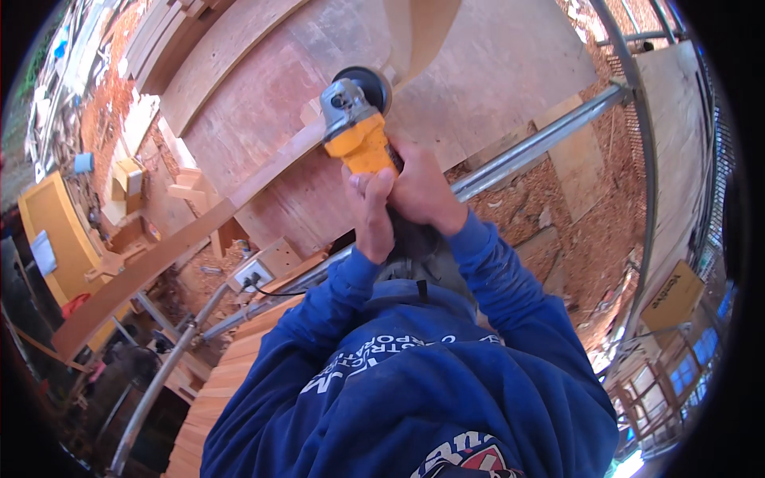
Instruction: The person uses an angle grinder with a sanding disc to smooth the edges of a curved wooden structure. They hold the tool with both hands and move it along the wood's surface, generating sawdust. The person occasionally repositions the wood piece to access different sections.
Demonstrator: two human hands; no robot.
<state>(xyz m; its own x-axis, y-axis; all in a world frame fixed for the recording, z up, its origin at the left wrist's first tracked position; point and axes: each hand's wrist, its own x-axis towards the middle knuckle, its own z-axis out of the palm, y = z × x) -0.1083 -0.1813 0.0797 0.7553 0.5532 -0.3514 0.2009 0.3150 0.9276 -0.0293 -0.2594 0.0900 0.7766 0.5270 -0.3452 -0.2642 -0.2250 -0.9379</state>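
Both of my hands are closed on an angle grinder point(355, 139) with a yellow body and grey metal head. My left hand point(370, 209) wraps the near end of its body, thumb up. Right beside it, my right hand point(424, 187) grips the grinder's right side. The dark round disc point(366, 86) at the far end faces a curved wooden piece point(422, 36) and appears to touch its near end. Under the grinder's head passes the end of a long narrow wooden board point(183, 231), which runs off to the lower left.
A plywood sheet point(494, 72) forms the work surface, with a metal pipe point(542, 143) along its near right edge. Stacked boards point(171, 40) lie at the far left. A socket box point(253, 275) with a black plug sits left of my arms. Wood shavings point(598, 263) cover the ground.
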